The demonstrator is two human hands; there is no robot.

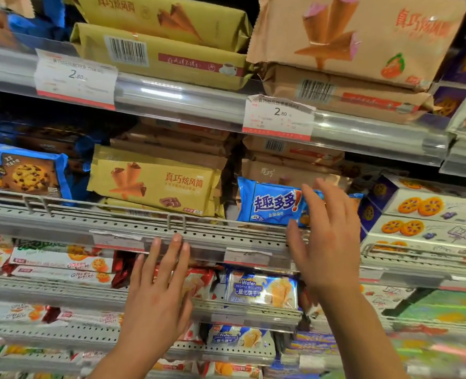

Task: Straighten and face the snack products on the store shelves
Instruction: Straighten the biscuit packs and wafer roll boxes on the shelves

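Observation:
A blue cookie pack (270, 203) stands tilted at the front of the middle shelf, in front of tan cone-snack packs. My right hand (324, 236) is spread open over its right end, fingers straight; whether they touch the pack is unclear. My left hand (158, 285) is raised flat with straight fingers, its fingertips at the grey perforated shelf rail (212, 236), holding nothing. A yellow cone-snack pack (155, 184) lies face out to the left of the blue one.
Another blue chocolate-chip cookie pack (24, 173) sits at far left. White cookie boxes (428, 214) are stacked at right. The upper shelf holds yellow (160, 47) and tan (354, 42) cone packs behind price tags (278, 119). Wafer packs (261, 289) fill the lower shelves.

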